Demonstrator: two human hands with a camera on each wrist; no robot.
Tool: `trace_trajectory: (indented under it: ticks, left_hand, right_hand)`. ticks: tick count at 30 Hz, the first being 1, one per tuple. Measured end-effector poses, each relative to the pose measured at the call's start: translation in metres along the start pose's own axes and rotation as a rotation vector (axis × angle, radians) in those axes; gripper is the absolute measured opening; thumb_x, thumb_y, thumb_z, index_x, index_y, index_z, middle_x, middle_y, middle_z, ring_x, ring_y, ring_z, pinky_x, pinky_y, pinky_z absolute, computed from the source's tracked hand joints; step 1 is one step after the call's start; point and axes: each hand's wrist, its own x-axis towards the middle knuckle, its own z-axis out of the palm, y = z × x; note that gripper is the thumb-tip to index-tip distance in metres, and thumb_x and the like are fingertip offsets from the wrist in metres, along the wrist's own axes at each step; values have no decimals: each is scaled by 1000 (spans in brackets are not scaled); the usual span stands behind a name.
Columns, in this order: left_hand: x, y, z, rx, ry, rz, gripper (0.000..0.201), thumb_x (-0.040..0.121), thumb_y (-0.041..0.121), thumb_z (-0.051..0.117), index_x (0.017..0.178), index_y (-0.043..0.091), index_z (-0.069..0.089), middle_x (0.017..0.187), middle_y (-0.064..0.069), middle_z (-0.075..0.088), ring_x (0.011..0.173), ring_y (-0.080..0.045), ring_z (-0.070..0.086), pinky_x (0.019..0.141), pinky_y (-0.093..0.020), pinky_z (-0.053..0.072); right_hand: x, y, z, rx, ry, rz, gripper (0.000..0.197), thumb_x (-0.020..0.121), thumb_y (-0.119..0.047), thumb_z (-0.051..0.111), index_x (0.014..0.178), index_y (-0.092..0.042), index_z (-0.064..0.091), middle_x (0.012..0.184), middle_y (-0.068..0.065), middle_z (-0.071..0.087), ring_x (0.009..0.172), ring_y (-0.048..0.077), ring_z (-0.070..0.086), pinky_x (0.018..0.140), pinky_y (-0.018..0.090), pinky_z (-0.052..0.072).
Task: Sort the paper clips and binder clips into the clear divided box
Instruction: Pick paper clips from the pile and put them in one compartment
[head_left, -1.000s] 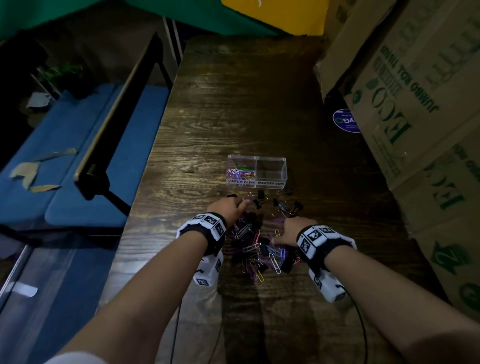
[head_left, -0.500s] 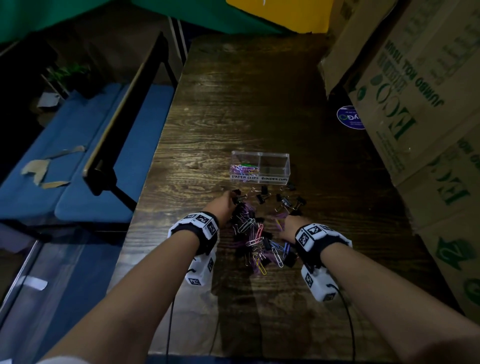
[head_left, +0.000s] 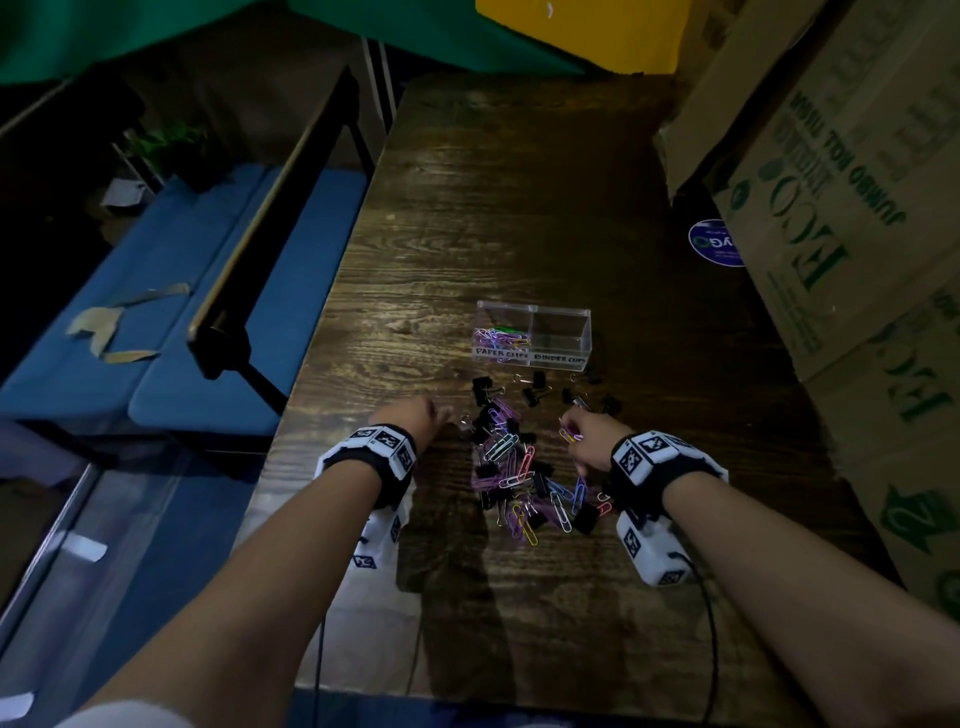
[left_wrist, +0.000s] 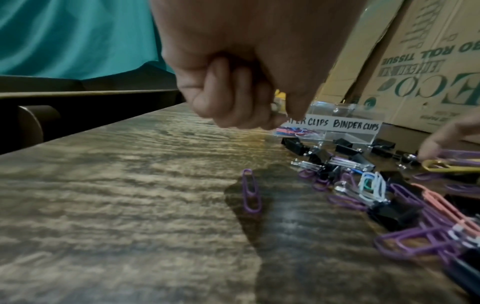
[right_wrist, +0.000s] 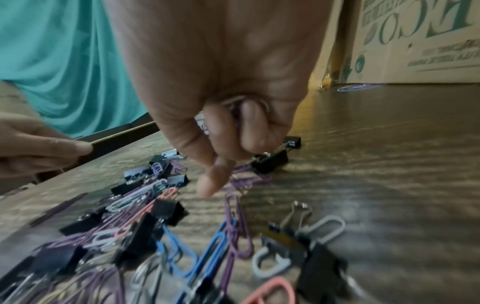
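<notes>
The clear divided box (head_left: 534, 339) stands on the wooden table (head_left: 467, 218), labelled for paper clips on the left and binder clips on the right. Coloured paper clips lie in its left compartment (head_left: 501, 336); the right one looks bare. In front of it lies a mixed pile of paper clips and black binder clips (head_left: 524, 470). My right hand (head_left: 584, 439) is at the pile's right edge and pinches yellow and purple paper clips (head_left: 569, 434); more wire shows in its curled fingers (right_wrist: 233, 131). My left hand (head_left: 415, 415) hovers left of the pile, fingers (left_wrist: 233, 102) curled round a small pale clip.
Stacked cardboard cartons (head_left: 841, 208) line the table's right side, with a round blue sticker (head_left: 714, 242) at their foot. A blue bench (head_left: 171, 322) and a black-framed board (head_left: 270, 228) stand beyond the left table edge. A single purple paper clip (left_wrist: 251, 191) lies apart below the left hand.
My left hand has drawn leftward off the pile. My right hand has come up at the pile's right edge with paper clips pinched. The head view has shifted slightly.
</notes>
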Motion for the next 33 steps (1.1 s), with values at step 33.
trace_trajectory:
  ticks: [33]
  left_hand:
    - [-10,34,21,29,-5,14,44,100,34,31,99,3,62,100,-20,65,101,-33,64,81,-35,48]
  right_hand:
    - [-4,14,11,27,132,57,31,95,-28,45,110,-4,58,95,11,61,86,27,60,67,27,39]
